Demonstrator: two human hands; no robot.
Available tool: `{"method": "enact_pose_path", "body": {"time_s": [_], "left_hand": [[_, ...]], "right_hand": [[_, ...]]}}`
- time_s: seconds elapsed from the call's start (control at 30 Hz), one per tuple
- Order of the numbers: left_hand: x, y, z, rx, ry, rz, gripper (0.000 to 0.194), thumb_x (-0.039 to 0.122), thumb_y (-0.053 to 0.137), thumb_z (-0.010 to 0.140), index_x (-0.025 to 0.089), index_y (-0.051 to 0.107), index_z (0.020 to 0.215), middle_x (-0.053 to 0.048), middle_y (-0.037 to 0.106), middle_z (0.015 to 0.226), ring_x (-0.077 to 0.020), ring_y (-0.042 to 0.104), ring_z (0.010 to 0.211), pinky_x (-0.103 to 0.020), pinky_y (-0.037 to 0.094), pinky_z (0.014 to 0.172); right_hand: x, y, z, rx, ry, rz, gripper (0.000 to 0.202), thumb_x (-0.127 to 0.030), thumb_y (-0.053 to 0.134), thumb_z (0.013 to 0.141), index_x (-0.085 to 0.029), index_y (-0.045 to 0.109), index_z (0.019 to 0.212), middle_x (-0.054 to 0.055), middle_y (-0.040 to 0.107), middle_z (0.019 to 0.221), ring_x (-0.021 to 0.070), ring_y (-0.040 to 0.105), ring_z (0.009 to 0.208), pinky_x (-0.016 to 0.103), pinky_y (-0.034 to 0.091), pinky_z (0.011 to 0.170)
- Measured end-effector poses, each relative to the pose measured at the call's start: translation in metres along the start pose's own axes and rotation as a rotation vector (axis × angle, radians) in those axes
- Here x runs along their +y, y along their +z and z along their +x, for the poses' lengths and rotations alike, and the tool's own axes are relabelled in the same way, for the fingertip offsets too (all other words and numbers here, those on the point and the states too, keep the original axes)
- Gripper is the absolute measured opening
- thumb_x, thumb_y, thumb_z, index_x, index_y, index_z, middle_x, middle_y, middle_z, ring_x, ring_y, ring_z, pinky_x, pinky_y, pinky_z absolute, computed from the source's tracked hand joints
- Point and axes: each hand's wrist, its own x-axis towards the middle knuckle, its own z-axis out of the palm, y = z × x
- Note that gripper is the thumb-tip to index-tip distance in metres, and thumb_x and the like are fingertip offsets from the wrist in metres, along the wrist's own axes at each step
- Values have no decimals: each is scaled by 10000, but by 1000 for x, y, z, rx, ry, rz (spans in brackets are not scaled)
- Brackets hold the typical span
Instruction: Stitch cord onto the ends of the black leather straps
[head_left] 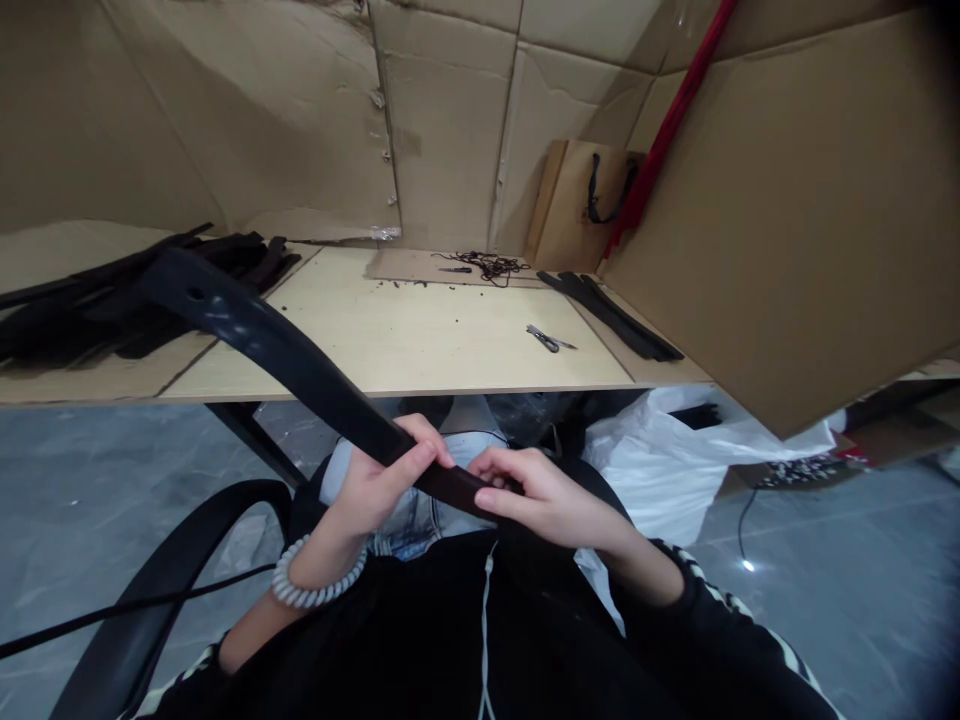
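Observation:
A long, dark, slightly curved strip with a smooth surface lies across both my hands above my lap. Its far upper-left end has a small round hole and reaches over the table's front edge. My left hand is wrapped round it near the lower part, thumb on top. At its lower right end, my right hand pinches it between thumb and fingers; some of those fingertips are hidden. The strip's material cannot be made out for certain.
Similar dark strips are piled on the table's left, with a few more at right. Small snips lie on the tabletop. Dark scraps sit at the back by cardboard walls. A white bag stands below right.

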Motion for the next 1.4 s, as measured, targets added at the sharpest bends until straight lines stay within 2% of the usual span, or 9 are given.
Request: {"method": "enact_pose_path", "body": {"time_s": [0.17,0.4,0.6,0.67,0.87,0.93,1.13,1.33,1.4], "left_hand": [[-6,-12,0,-101,107,54,326,445,596,896,177,745,786,-62,640,626,-163,594,575,-274,485,551],[-13,-10,4,188,5,104,228,363,657,836,172,687,714,-37,619,637,-143,536,575,-259,381,534],[-6,4,-1,-56,-85,-246,254,375,636,838,188,647,667,0,457,504,-132,432,492,-295,367,535],[-7,5,0,-61,-79,-296,254,379,645,823,186,627,659,9,422,491,-124,399,473,-297,353,525],[-13,7,10,168,-188,-290,247,356,704,755,176,560,667,46,363,525,-82,327,469,-225,270,462],[-10,10,10,186,-181,-292,293,344,701,755,174,510,610,37,372,537,-86,344,491,-225,289,479],[-3,15,3,-125,-144,-379,356,467,687,759,193,496,638,47,305,505,-99,286,468,-254,265,481],[-18,1,3,195,-156,30,299,390,705,803,179,537,675,29,417,576,-100,367,524,-238,279,489],[-17,3,5,238,-97,62,372,384,725,796,177,483,605,42,380,530,-90,354,500,-235,286,482]], "right_hand": [[20,-3,9,-474,106,448,599,-626,313,974,-119,613,1080,21,601,767,102,558,525,248,449,534],[13,7,7,402,-38,-129,332,-405,736,802,-174,599,996,40,652,943,174,601,871,308,451,806],[31,8,18,-573,73,660,627,-708,405,904,-117,548,1058,50,662,741,134,603,532,268,477,548],[31,11,19,-653,38,713,718,-751,289,908,-102,583,998,-13,557,557,99,464,392,235,386,435],[10,17,12,207,-21,-158,409,-571,629,832,-164,585,826,-33,477,615,91,413,544,229,302,547],[11,15,13,245,-38,-225,412,-568,679,793,-168,587,836,-24,502,651,103,445,598,235,318,591],[31,16,27,-853,99,690,675,-761,528,791,-119,544,1001,4,582,632,125,533,476,255,441,500],[13,24,20,141,37,-274,228,-401,557,921,-174,541,905,-13,504,693,103,428,584,241,355,577],[11,22,21,98,14,-255,255,-423,569,912,-170,547,895,0,514,731,110,448,614,250,363,599]]}}
